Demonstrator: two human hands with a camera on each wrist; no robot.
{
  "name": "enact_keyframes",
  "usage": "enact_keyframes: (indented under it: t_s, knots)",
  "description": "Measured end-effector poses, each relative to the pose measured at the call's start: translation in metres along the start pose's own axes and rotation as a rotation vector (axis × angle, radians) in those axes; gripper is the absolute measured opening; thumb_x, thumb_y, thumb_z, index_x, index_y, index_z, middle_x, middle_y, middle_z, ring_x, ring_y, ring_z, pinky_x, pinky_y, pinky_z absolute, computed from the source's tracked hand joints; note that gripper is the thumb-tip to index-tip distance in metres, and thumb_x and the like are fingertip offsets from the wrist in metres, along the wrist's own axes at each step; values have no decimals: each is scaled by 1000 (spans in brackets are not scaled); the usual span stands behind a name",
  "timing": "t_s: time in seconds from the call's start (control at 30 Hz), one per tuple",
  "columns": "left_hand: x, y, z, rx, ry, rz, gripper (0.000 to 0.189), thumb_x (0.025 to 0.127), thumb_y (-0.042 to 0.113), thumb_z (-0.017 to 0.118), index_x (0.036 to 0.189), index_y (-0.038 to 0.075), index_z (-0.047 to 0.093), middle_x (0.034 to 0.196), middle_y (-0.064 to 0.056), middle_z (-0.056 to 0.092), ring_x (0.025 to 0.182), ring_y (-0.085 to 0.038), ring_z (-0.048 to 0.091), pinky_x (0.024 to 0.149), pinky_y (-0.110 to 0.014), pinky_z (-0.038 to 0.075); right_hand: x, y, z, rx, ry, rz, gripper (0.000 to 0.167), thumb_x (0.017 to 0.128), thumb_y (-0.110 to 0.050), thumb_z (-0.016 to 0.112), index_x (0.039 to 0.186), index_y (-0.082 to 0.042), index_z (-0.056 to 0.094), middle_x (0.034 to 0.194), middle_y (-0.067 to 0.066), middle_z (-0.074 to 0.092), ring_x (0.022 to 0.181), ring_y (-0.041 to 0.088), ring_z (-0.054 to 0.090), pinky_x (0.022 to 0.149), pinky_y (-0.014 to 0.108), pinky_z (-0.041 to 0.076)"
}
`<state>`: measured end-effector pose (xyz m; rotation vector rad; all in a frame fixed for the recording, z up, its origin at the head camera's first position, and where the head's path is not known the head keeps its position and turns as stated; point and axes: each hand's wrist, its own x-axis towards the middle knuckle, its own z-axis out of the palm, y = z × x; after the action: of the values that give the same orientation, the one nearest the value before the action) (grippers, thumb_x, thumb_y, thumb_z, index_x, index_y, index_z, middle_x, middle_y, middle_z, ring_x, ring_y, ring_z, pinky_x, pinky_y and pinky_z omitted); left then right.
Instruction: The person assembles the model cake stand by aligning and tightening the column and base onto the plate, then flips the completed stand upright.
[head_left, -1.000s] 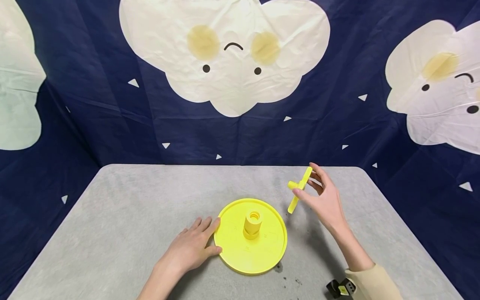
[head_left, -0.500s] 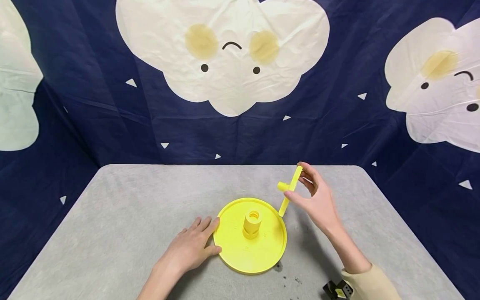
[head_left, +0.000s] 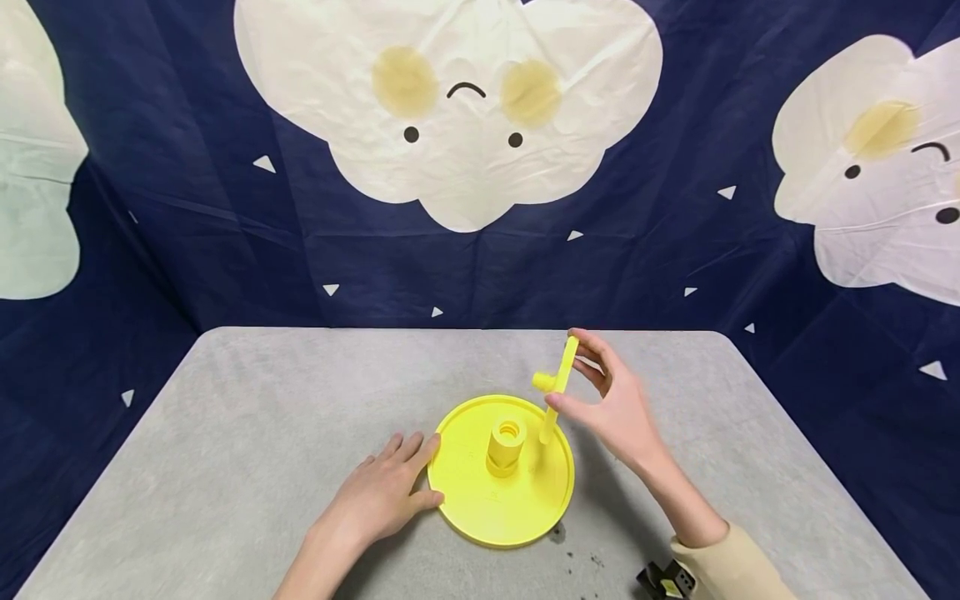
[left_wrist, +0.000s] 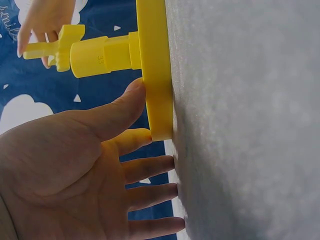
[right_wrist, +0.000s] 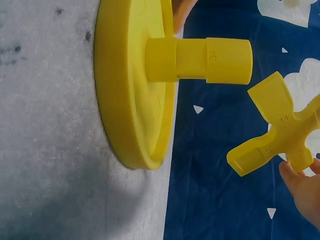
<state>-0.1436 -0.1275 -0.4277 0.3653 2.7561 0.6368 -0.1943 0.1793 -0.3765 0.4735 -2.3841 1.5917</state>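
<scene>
A round yellow plastic disc (head_left: 480, 521) with a raised rim lies flat on the table. From its middle rises a short hollow yellow post (head_left: 504, 450), upright, with a round opening on top. My left hand (head_left: 378, 497) rests at the disc's left edge, thumb and index finger touching the rim, the other fingers straight against the table. My right hand (head_left: 618, 412) pinches a yellow cross-shaped piece (right_wrist: 291, 131) with several flat arms and a short peg (head_left: 543, 382) pointing left. This piece is held on edge above the disc's right side, apart from the post.
The grey table (head_left: 262, 417) ends at a dark blue cloth backdrop (head_left: 480, 283) with printed clouds. A black device (head_left: 666, 580) sits by the right sleeve (head_left: 731, 567). Small dark stains (head_left: 557, 533) mark the table near the disc.
My right hand has moved left with the cross-shaped piece, from beyond the disc's right edge to over the disc, nearer the post. The left hand and disc have stayed put.
</scene>
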Motion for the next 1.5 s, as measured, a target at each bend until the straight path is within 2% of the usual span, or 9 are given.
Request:
enact_keyframes:
  t_s: [0.27,0.37,0.5,0.67,0.83,1.03,1.23,1.5]
  knots:
    - [0,1,1,4,13,7,75,94,43,73,158,16,43,164,-17,41,153,-46,33,116,-73,33,-2,-7,3,-40,-86,-60,89,78,-14,90,153,-27,46,155,-4,49,138,17,55,113,18,47]
    - [0,1,1,8,8,5,76,94,43,72,158,16,43,164,-17,41,153,-46,33,116,-73,33,-2,-10,6,-60,-123,-81,88,77,-16,91,153,-27,46,155,-2,49,137,16,56,114,21,47]
    - [0,1,1,9,2,2,76,94,43,72,158,16,42,164,-16,41,154,-46,33,116,-74,33,-2,-15,10,-94,-165,-107,88,77,-22,92,153,-23,48,157,2,48,137,22,57,116,30,48]
    - [0,1,1,4,7,6,75,94,43,72,158,16,43,164,-17,41,153,-46,33,116,-73,33,-3,-21,14,-227,-203,-119,89,76,-38,92,153,-30,48,156,-3,48,131,24,62,114,43,51]
    - [-1,1,2,6,15,12,75,94,43,72,158,16,43,164,-17,41,153,-46,33,116,-74,33,-2,-23,19,-358,-242,-135,91,74,-48,89,154,-28,48,155,-6,49,126,19,63,107,49,54]
    - [-1,0,2,7,20,13,74,94,43,72,158,16,44,163,-18,42,153,-47,34,115,-74,33,-2,-28,24,-437,-302,-122,94,74,-53,86,155,-28,47,155,-7,48,137,22,54,110,55,50]
    - [-1,0,2,9,21,10,74,94,43,72,158,16,44,163,-18,42,152,-47,34,115,-74,33,0,-34,31,-479,-369,-103,95,73,-55,84,156,-27,46,157,-6,46,142,23,50,113,54,48]
    - [-1,1,2,15,35,17,74,94,43,72,157,15,45,162,-18,43,152,-47,35,114,-74,34,8,-43,39,-599,-462,-203,93,74,-58,79,155,-23,48,151,-5,49,135,15,50,107,43,52]
